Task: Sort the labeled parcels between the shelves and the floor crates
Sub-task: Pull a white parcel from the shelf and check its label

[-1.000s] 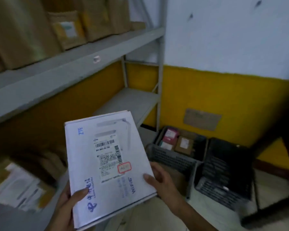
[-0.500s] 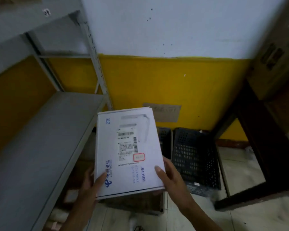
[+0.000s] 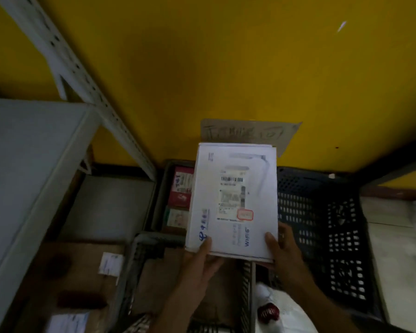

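Note:
A flat white parcel [image 3: 233, 200] with a barcode label and a red-framed sticker is held out over the floor crates. My left hand [image 3: 199, 258] grips its near left corner, thumb on top. My right hand [image 3: 282, 251] grips its near right corner, thumb on the printed face. Under the parcel's left side a grey crate [image 3: 160, 188] holds a red box [image 3: 181, 188] and a small labeled box [image 3: 177, 217]. To the right stands a dark blue perforated crate [image 3: 322, 224].
A grey metal shelf [image 3: 22, 169] and its slotted upright [image 3: 89, 85] fill the left side. Brown cartons with labels [image 3: 77, 272] lie under the shelf. Another grey crate [image 3: 139, 260] with a brown parcel sits near me. A cardboard sign [image 3: 245, 133] hangs on the yellow wall.
My view has swung down and right from the shelves to the floor crates. The parcel, still held in both hands, has moved forward over the crates.

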The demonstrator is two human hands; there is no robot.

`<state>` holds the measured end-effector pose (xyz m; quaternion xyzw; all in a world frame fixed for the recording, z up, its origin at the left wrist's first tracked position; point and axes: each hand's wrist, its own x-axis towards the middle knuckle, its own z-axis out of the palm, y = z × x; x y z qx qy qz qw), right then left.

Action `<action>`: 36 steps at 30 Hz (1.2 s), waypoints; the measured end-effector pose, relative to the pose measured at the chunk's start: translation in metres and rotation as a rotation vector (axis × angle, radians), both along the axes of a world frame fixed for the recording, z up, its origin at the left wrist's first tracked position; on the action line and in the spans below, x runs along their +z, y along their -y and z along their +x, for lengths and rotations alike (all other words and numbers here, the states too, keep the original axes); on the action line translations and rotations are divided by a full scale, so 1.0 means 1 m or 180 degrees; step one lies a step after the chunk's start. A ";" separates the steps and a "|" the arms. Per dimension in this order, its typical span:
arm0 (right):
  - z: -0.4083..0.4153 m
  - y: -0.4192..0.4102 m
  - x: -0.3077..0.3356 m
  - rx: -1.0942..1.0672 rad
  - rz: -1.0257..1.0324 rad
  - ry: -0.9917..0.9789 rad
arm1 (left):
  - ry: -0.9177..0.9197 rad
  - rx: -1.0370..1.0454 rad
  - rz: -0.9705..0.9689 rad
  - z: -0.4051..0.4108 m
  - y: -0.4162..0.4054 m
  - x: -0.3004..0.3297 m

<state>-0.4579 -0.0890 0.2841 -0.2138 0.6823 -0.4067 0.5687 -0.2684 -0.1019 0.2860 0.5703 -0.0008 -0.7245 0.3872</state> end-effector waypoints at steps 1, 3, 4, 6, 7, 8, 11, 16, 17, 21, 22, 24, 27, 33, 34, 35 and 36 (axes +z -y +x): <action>-0.006 0.018 -0.032 -0.0049 0.0131 -0.0009 | -0.0165 0.0063 0.0051 -0.010 0.016 -0.029; -0.011 0.053 -0.087 -0.0034 0.0433 -0.0024 | -0.0164 0.0161 0.0097 -0.022 0.044 -0.082; -0.013 0.071 -0.116 0.0013 0.0545 -0.0117 | -0.0035 0.0241 0.0177 -0.027 0.059 -0.108; -0.020 0.096 -0.167 0.0281 0.0640 -0.0593 | 0.0253 0.0330 0.0371 -0.035 0.081 -0.153; -0.022 0.105 -0.188 0.0455 0.0708 -0.0817 | 0.0461 0.0346 0.0459 -0.038 0.089 -0.174; -0.023 0.113 -0.209 0.0606 0.0783 -0.0949 | 0.0737 0.0293 0.0528 -0.038 0.096 -0.195; -0.026 0.133 -0.257 0.1035 0.1024 -0.1190 | 0.1511 -0.0276 0.0689 -0.031 0.118 -0.248; -0.026 0.146 -0.308 0.1691 0.1146 -0.1161 | 0.1500 -0.0530 0.1201 -0.018 0.142 -0.289; -0.024 0.146 -0.314 0.1847 0.1037 -0.1085 | 0.1548 -0.0570 0.1150 -0.018 0.144 -0.295; -0.026 0.141 -0.324 0.2034 0.0861 -0.0689 | 0.1098 -0.0198 0.1078 -0.023 0.137 -0.299; -0.029 0.140 -0.326 0.2028 0.0901 -0.0566 | 0.1072 -0.0151 0.1094 -0.024 0.137 -0.298; -0.034 0.136 -0.327 0.1896 0.1034 -0.0324 | 0.1035 -0.0182 0.1093 -0.024 0.136 -0.292; -0.032 0.142 -0.319 0.1612 0.1109 -0.0369 | 0.1196 -0.0406 0.1026 -0.024 0.133 -0.279; -0.001 0.171 -0.230 0.1906 0.0039 -0.0829 | 0.1233 -0.0887 0.0487 -0.021 0.119 -0.222; 0.009 0.178 -0.209 0.2111 -0.0252 -0.0903 | 0.1312 -0.0955 0.0283 -0.019 0.117 -0.207; 0.020 0.183 -0.189 0.2311 -0.0518 -0.0961 | 0.1386 -0.0963 0.0060 -0.016 0.115 -0.191; 0.034 0.188 -0.166 0.2478 -0.0731 -0.0995 | 0.1476 -0.0920 -0.0128 -0.011 0.113 -0.169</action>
